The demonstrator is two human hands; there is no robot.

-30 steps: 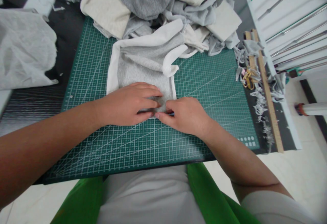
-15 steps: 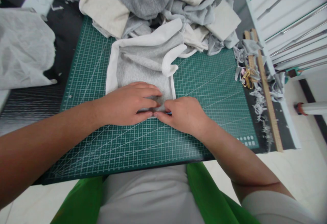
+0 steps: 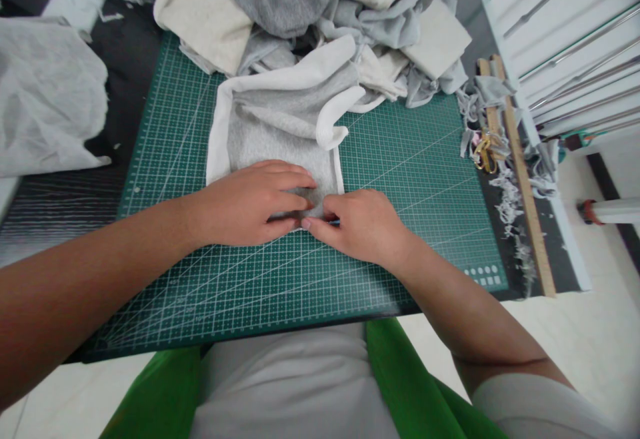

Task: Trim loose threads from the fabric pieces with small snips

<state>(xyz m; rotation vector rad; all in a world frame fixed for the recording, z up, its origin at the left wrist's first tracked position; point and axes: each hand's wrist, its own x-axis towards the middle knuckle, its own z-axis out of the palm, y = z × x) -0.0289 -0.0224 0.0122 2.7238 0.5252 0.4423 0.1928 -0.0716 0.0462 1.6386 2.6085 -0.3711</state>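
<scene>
A grey fabric piece (image 3: 273, 135) with a white underside lies on the green cutting mat (image 3: 415, 172), its far right corner curled over. My left hand (image 3: 247, 204) lies on the fabric's near edge, fingers on top and thumb along the hem. My right hand (image 3: 364, 225) meets it from the right and pinches the same edge at the near right corner. A small blue sliver (image 3: 335, 223) shows between the right thumb and fingers; I cannot tell what it is.
A heap of grey and cream fabric pieces (image 3: 320, 12) crowds the mat's far edge. White cloth (image 3: 45, 99) lies at the left. Gold scissors (image 3: 484, 152), a wooden ruler (image 3: 525, 192) and fabric scraps (image 3: 510, 212) lie along the right edge, beside white shelving (image 3: 565, 32).
</scene>
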